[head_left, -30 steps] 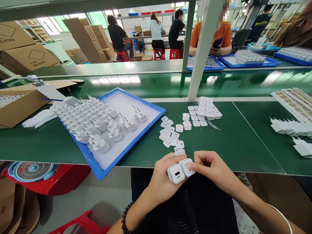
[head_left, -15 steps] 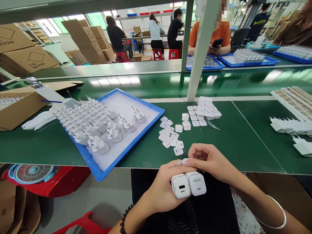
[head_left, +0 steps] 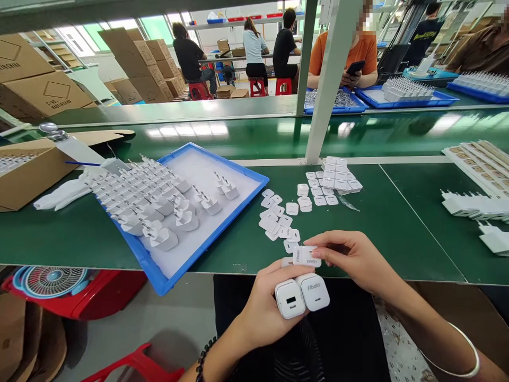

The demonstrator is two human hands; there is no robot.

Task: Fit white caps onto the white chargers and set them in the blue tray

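My left hand (head_left: 264,300) is wrapped round two white chargers, held side by side above my lap. One charger (head_left: 289,300) has its ports facing me. The other charger (head_left: 315,293) carries a "Fibaks" face plate with one slot. Fingers of my right hand (head_left: 353,260) pinch small white face plates (head_left: 305,257) just above my left hand; how many is hard to tell. The pinched plates touch or nearly touch something white at my left fingers, partly hidden. Loose face plates (head_left: 272,218) lie scattered on the green bench beyond my hands.
At left, a blue-rimmed tray (head_left: 199,164) holds many plug chargers (head_left: 151,196), its corner jutting past the bench edge. Stacked face plates (head_left: 340,175) lie near a white post (head_left: 324,95). More chargers (head_left: 473,207) stand at right. A co-worker in orange (head_left: 366,48) holds a phone across the bench.
My right hand has lifted and turned slightly, bringing the printed face plates into view between its fingers. My left hand and both chargers have shifted a little left and up.
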